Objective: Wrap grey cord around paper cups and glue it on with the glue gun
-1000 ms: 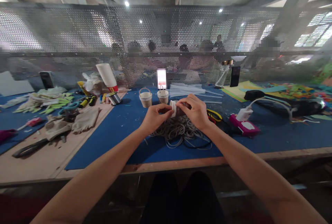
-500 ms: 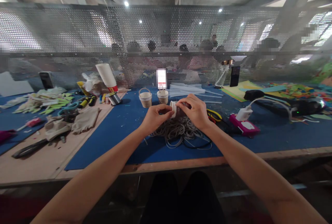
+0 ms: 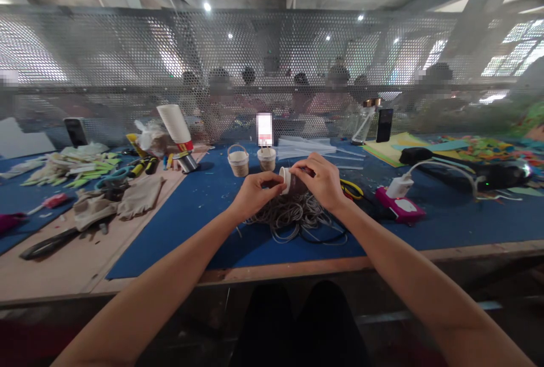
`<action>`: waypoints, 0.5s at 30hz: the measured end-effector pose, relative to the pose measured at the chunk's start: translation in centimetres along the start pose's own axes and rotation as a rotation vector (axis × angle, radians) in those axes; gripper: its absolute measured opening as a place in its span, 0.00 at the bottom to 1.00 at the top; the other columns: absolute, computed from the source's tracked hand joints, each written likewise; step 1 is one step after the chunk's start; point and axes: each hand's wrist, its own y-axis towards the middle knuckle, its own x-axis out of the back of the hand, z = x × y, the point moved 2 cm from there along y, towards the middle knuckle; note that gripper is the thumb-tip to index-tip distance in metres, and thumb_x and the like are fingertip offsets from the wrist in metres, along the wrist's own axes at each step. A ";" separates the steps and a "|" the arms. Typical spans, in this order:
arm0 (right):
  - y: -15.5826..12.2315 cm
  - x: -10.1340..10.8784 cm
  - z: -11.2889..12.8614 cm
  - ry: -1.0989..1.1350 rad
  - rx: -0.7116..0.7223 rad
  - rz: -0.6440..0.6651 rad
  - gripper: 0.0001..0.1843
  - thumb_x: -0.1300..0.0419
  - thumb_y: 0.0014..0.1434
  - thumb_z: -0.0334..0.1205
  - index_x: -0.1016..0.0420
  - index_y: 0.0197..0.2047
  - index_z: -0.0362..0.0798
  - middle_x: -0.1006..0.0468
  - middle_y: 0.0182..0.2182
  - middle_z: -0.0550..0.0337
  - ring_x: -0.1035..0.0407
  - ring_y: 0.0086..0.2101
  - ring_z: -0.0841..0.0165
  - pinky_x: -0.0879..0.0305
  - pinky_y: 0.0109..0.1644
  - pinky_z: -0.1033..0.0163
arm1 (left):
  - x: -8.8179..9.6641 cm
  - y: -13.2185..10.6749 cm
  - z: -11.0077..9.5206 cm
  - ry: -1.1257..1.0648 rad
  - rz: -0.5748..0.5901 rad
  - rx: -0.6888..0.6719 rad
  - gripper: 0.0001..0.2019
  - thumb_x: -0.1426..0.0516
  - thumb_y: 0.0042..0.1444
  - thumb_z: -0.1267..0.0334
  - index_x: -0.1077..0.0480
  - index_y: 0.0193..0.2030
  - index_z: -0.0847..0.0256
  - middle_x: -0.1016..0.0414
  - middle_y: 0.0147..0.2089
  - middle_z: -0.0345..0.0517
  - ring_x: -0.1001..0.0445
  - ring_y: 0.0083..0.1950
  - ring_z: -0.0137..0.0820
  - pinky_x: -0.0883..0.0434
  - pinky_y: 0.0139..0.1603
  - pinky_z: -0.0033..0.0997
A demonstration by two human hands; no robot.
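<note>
Between my hands a paper cup [image 3: 285, 180] lies tipped on its side, its white rim toward my left. My left hand [image 3: 257, 192] pinches the near part of the rim with thumb and fingers. On the cup's other side my right hand [image 3: 318, 179] has its fingertips closed at the rim; whether they also hold a strand is too small to make out. Below the cup a tangled heap of grey cord [image 3: 293, 217] rests on the blue mat [image 3: 187, 242]. Two small cup baskets stand just behind: one with an arched handle [image 3: 238, 163], the other cup [image 3: 266, 160] beside it.
At left are a leaning stack of paper cups [image 3: 173, 123], work gloves [image 3: 140, 197] and scissors [image 3: 119, 175]. Yellow-handled pliers [image 3: 352, 188] and a pink power socket [image 3: 402, 208] lie right of my hands. Clear plastic strips [image 3: 306, 148] are behind; a perforated screen [image 3: 272, 50] closes the back.
The cup has turned slightly so its opening shows a little more. Both hands keep their grip in nearly the same place.
</note>
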 end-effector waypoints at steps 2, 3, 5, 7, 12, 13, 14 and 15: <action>0.0 0.0 0.0 0.002 0.004 -0.005 0.08 0.35 0.69 0.46 0.17 0.39 0.55 0.25 0.31 0.61 0.31 0.31 0.68 0.37 0.37 0.62 | 0.0 0.0 -0.1 0.003 0.013 0.004 0.09 0.36 0.57 0.57 0.19 0.37 0.61 0.18 0.35 0.45 0.25 0.37 0.32 0.28 0.42 0.33; 0.0 0.0 0.0 0.006 0.007 -0.008 0.08 0.35 0.68 0.45 0.16 0.39 0.55 0.26 0.31 0.61 0.31 0.31 0.68 0.37 0.37 0.62 | 0.0 -0.1 -0.2 0.003 0.017 0.006 0.09 0.36 0.57 0.57 0.19 0.37 0.62 0.18 0.35 0.46 0.25 0.37 0.32 0.28 0.42 0.33; 0.0 0.0 -0.2 0.012 0.007 -0.013 0.07 0.35 0.68 0.45 0.16 0.39 0.55 0.26 0.31 0.61 0.31 0.31 0.68 0.37 0.37 0.62 | 0.0 -0.1 -0.2 0.003 0.020 0.010 0.09 0.36 0.57 0.58 0.19 0.36 0.62 0.18 0.35 0.46 0.24 0.37 0.32 0.27 0.42 0.33; 0.0 -0.1 -0.4 0.022 -0.001 -0.019 0.07 0.34 0.67 0.45 0.16 0.39 0.55 0.26 0.31 0.61 0.30 0.31 0.68 0.37 0.37 0.62 | -0.1 -0.2 -0.2 -0.005 0.017 0.015 0.09 0.35 0.57 0.58 0.19 0.36 0.62 0.17 0.36 0.46 0.24 0.37 0.32 0.27 0.43 0.34; 0.4 0.2 -0.6 0.082 -0.003 -0.053 0.11 0.39 0.71 0.45 0.16 0.41 0.54 0.23 0.34 0.58 0.27 0.37 0.65 0.31 0.44 0.60 | -0.2 0.0 0.4 -0.077 -0.033 0.091 0.10 0.34 0.55 0.57 0.19 0.37 0.62 0.17 0.34 0.46 0.23 0.34 0.32 0.26 0.38 0.32; 0.5 0.3 -0.6 0.089 -0.006 -0.058 0.12 0.41 0.72 0.46 0.16 0.42 0.54 0.22 0.36 0.57 0.26 0.40 0.63 0.30 0.48 0.58 | -0.1 0.0 0.5 -0.096 -0.055 0.106 0.11 0.33 0.55 0.56 0.19 0.37 0.62 0.17 0.33 0.46 0.24 0.33 0.32 0.26 0.37 0.32; 0.6 0.4 -0.6 0.094 -0.014 -0.061 0.13 0.43 0.73 0.46 0.17 0.44 0.53 0.21 0.39 0.55 0.25 0.44 0.62 0.30 0.51 0.56 | 0.0 0.1 0.6 -0.115 -0.080 0.117 0.11 0.33 0.54 0.56 0.19 0.37 0.62 0.17 0.33 0.46 0.23 0.33 0.31 0.26 0.37 0.31; 0.6 0.5 -0.7 0.099 -0.029 -0.062 0.14 0.43 0.73 0.47 0.17 0.47 0.53 0.21 0.42 0.53 0.26 0.47 0.60 0.30 0.55 0.54 | 0.2 0.2 0.7 -0.133 -0.101 0.122 0.12 0.33 0.54 0.56 0.19 0.37 0.63 0.17 0.33 0.46 0.23 0.33 0.31 0.26 0.37 0.32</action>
